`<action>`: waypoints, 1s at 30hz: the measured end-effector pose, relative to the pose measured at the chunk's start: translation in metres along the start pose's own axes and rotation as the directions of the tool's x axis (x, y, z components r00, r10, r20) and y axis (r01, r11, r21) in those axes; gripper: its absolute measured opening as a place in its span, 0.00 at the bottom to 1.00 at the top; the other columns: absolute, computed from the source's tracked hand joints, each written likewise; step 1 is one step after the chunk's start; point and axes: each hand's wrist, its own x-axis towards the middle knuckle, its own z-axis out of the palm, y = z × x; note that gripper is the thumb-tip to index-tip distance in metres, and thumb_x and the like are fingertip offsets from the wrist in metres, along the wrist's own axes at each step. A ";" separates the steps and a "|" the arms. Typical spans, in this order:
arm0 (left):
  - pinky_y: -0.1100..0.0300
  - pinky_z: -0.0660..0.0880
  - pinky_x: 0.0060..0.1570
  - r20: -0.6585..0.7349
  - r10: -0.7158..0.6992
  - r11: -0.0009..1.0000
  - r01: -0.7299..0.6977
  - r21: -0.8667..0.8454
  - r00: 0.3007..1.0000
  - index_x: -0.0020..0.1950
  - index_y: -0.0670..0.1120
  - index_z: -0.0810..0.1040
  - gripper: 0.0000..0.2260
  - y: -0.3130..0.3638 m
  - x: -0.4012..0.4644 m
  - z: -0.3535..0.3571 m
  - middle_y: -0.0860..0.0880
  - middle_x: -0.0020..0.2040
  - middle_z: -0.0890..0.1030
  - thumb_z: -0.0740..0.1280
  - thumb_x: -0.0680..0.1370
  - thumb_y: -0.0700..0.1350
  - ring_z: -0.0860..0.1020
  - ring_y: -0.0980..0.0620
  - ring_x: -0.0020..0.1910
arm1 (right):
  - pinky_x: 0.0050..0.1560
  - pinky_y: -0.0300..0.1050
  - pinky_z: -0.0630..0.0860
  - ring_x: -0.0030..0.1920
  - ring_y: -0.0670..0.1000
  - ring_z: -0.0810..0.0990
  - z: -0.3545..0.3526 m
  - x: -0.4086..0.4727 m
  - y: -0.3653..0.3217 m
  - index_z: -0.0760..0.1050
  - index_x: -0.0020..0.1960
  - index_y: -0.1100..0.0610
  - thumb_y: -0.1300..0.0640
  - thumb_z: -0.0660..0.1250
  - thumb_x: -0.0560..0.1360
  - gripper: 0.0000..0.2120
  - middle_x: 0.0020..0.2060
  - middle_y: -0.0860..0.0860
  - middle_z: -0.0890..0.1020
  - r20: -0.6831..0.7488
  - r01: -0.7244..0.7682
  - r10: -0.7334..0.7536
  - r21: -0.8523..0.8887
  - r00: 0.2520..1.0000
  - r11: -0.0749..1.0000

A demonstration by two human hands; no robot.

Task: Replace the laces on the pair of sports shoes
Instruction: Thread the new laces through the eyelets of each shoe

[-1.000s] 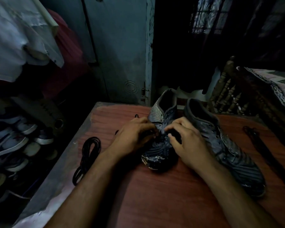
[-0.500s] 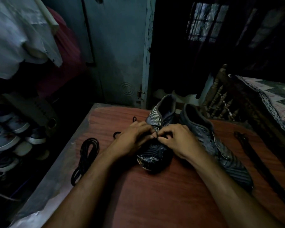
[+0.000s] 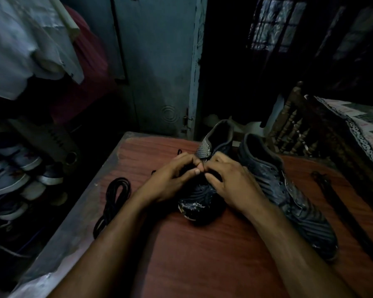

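No text, label, brand name or number can be read anywhere; the room is dim. The left sports shoe [image 3: 205,190] carries pale marks on its toe, perhaps worn print, too blurred to read as letters. On the door [image 3: 157,82] behind that shoe sits an embossed mark of concentric rings [image 3: 170,115], bearing no lettering.

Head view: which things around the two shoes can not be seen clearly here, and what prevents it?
- Lace area of the left shoe: covered by the left hand and right hand, head view.
- What the fingertips pinch: too dark, hidden between the hands.
- Eyelets of the right shoe: too dark and small.
- Dark strip on the table: too dim to identify.
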 end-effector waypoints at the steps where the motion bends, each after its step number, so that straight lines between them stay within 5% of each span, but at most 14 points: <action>1: 0.62 0.70 0.58 -0.013 -0.008 0.999 0.007 -0.045 1.000 0.52 0.55 0.77 0.05 0.000 0.000 0.000 0.60 0.49 0.76 0.64 0.83 0.45 0.74 0.59 0.54 | 0.44 0.51 0.76 0.47 0.51 0.78 -0.002 0.001 0.001 0.75 0.52 0.48 0.51 0.65 0.79 0.03 0.49 0.44 0.74 -0.015 0.041 -0.041 0.005 0.999 0.999; 4: 0.59 0.71 0.57 -0.055 -0.023 0.994 0.017 -0.111 0.998 0.52 0.52 0.78 0.05 0.004 0.001 0.003 0.56 0.50 0.76 0.65 0.83 0.42 0.75 0.57 0.53 | 0.45 0.51 0.77 0.46 0.51 0.80 -0.004 0.002 0.007 0.79 0.53 0.51 0.55 0.67 0.79 0.04 0.48 0.46 0.80 -0.098 0.076 -0.067 0.083 0.993 0.994; 9: 0.65 0.71 0.55 -0.110 0.021 0.999 -0.017 0.029 0.994 0.52 0.52 0.79 0.05 0.005 0.001 0.004 0.58 0.48 0.77 0.66 0.82 0.42 0.76 0.59 0.52 | 0.53 0.45 0.77 0.49 0.46 0.82 0.009 -0.002 0.008 0.83 0.53 0.49 0.57 0.71 0.77 0.07 0.49 0.44 0.84 -0.132 -0.067 0.103 0.258 0.986 0.964; 14: 0.67 0.69 0.54 -0.092 0.083 0.989 -0.071 0.132 0.992 0.52 0.50 0.79 0.03 0.006 0.001 0.008 0.58 0.49 0.76 0.65 0.82 0.44 0.76 0.59 0.52 | 0.40 0.28 0.66 0.39 0.42 0.74 0.006 0.000 0.004 0.84 0.47 0.51 0.57 0.66 0.80 0.08 0.41 0.48 0.75 0.099 -0.229 0.210 0.279 0.973 0.933; 18: 0.61 0.73 0.55 -0.090 0.026 0.999 -0.021 0.049 0.996 0.53 0.53 0.79 0.03 0.006 0.001 0.009 0.59 0.49 0.78 0.65 0.82 0.47 0.78 0.58 0.53 | 0.37 0.28 0.65 0.38 0.37 0.73 -0.003 0.002 0.001 0.77 0.38 0.51 0.59 0.64 0.81 0.13 0.38 0.46 0.72 0.198 -0.296 0.239 0.341 0.951 0.892; 24: 0.56 0.73 0.56 -0.033 -0.034 0.997 0.032 -0.068 0.999 0.52 0.58 0.78 0.04 0.008 0.000 0.010 0.59 0.49 0.78 0.65 0.82 0.50 0.76 0.58 0.53 | 0.35 0.31 0.65 0.37 0.41 0.72 -0.002 0.003 0.001 0.78 0.44 0.60 0.59 0.64 0.80 0.08 0.38 0.47 0.75 0.225 -0.360 0.289 0.409 0.930 0.839; 30: 0.68 0.68 0.57 0.002 0.016 1.000 -0.016 0.009 1.000 0.53 0.52 0.78 0.04 0.011 0.000 0.006 0.58 0.50 0.75 0.65 0.83 0.44 0.74 0.62 0.54 | 0.24 0.33 0.60 0.21 0.40 0.66 0.000 0.002 0.002 0.74 0.42 0.69 0.58 0.62 0.83 0.15 0.22 0.42 0.67 0.243 -0.433 0.359 0.521 0.901 0.736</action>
